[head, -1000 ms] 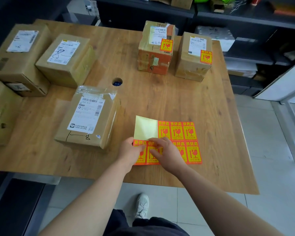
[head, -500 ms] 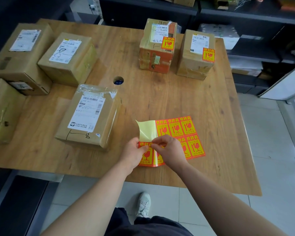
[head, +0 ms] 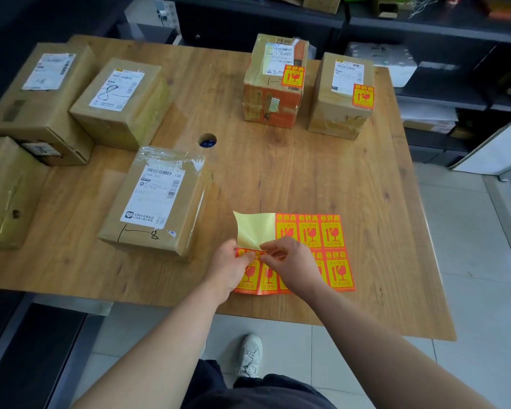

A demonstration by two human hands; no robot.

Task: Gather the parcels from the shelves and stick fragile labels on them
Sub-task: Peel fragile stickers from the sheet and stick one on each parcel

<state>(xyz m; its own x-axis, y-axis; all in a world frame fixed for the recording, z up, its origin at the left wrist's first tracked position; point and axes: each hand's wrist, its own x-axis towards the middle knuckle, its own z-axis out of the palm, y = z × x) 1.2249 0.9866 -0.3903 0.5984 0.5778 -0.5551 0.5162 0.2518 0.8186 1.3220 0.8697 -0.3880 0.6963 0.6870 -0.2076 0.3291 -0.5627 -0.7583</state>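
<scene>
A sheet of red-and-yellow fragile labels (head: 322, 231) lies near the front edge of the wooden table (head: 307, 172). Its bare yellow backing corner (head: 254, 228) curls upward. My left hand (head: 230, 268) pinches the sheet's left edge. My right hand (head: 292, 265) pinches a label at its top corner, beside the left fingers. A taped brown parcel (head: 157, 202) with a white shipping slip sits just left of my hands. Two parcels at the back, one orange-sided (head: 275, 84) and one plain (head: 341, 95), each carry a fragile label.
Three more brown parcels stand on the left: one large (head: 39, 101), one medium (head: 121, 101), one at the edge (head: 6, 193). A round cable hole (head: 207, 140) is in the table. Dark shelves (head: 425, 31) run behind; tiled floor lies to the right.
The sheet's bare backing corner has lifted and curled up from flat. Both hands now pinch at the sheet's upper left label instead of lying on the sheet.
</scene>
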